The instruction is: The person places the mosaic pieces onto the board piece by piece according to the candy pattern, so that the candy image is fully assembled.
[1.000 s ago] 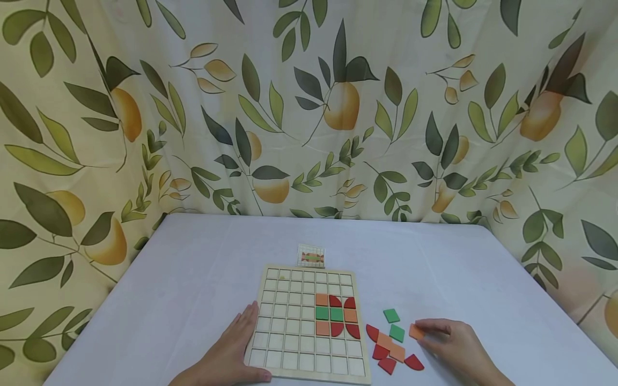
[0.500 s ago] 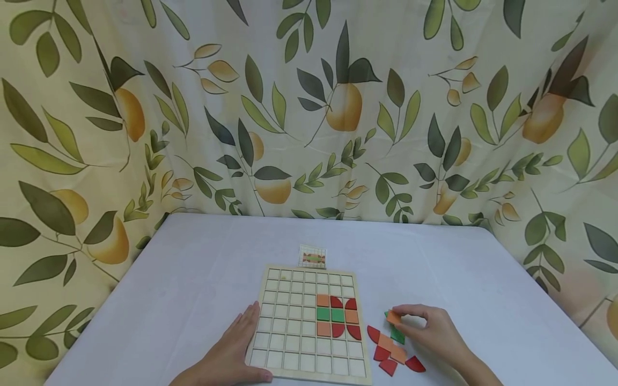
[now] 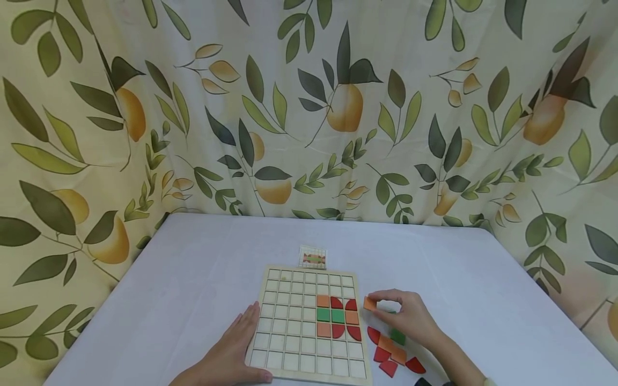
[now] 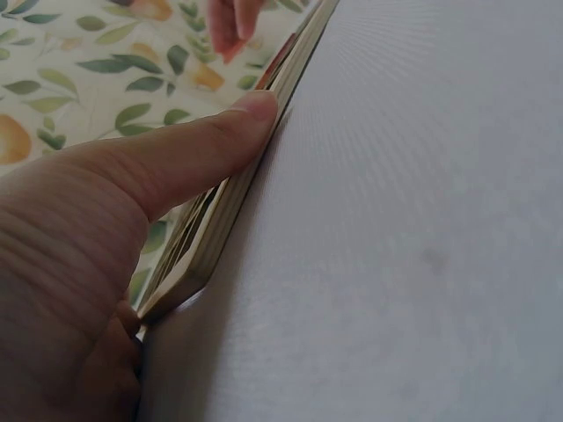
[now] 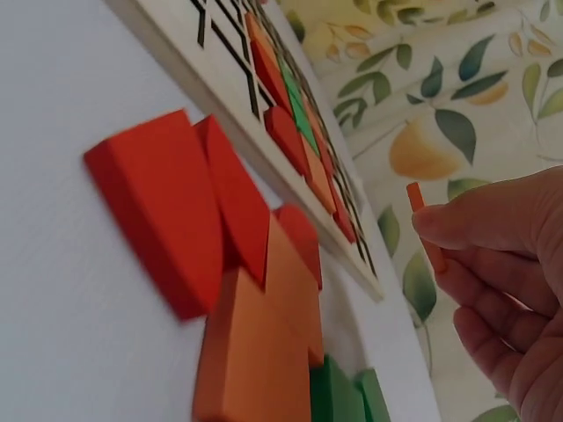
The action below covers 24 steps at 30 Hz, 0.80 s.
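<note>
Between thumb and fingers my right hand point(image 3: 410, 319) pinches an orange square tile point(image 3: 369, 304), held up just off the board's right edge. The right wrist view shows this tile point(image 5: 427, 227) edge-on. My left hand point(image 3: 232, 348) lies along the left side of the wooden grid board point(image 3: 285, 343), fingers straight and thumb along its near edge; in the left wrist view the thumb point(image 4: 176, 158) rests on the board's rim. Red quarter-round pieces point(image 3: 354, 333), green squares point(image 3: 323, 314) and orange squares point(image 3: 323, 329) fill cells at the board's right.
Right of the board lie loose pieces: red ones point(image 3: 415, 365), orange squares point(image 3: 398, 354) and green squares point(image 3: 398, 336), one partly behind my right hand. A small pattern card point(image 3: 313, 258) stands behind the board. A leaf-print curtain point(image 3: 309, 161) backs the white table point(image 3: 217, 252).
My right hand has carried the orange tile leftward and slightly away, from beyond the loose pieces, over the green squares, to beside the board. My left hand has stayed in place.
</note>
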### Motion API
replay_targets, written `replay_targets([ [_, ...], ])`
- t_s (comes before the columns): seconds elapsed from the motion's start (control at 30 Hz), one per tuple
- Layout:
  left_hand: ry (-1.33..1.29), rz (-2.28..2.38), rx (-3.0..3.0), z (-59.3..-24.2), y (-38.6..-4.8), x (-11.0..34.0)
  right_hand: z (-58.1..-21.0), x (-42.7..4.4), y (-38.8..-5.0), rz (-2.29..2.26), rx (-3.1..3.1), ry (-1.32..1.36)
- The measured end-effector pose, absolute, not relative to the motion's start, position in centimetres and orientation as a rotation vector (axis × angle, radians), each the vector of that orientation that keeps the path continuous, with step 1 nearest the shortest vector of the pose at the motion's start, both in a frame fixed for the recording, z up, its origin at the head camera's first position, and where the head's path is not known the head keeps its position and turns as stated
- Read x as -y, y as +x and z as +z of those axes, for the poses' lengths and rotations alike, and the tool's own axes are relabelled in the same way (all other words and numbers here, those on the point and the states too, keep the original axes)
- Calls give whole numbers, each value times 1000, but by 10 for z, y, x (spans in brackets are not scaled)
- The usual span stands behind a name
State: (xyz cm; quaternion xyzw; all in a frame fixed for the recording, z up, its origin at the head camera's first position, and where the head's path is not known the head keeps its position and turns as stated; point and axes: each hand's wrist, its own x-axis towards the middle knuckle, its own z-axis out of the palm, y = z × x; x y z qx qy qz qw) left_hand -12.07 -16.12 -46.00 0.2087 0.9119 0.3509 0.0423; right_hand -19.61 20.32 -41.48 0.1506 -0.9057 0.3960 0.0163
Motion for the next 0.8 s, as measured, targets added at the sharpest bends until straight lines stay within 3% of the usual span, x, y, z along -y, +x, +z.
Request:
replay_targets([
  [0.53,624,1061,-2794,-460,-121,162,-422,-164,-214,1333,2745,663],
  [0.8,633,1050,-2810,-460,-120,162,-422,-147,-216,1397,2769,605],
])
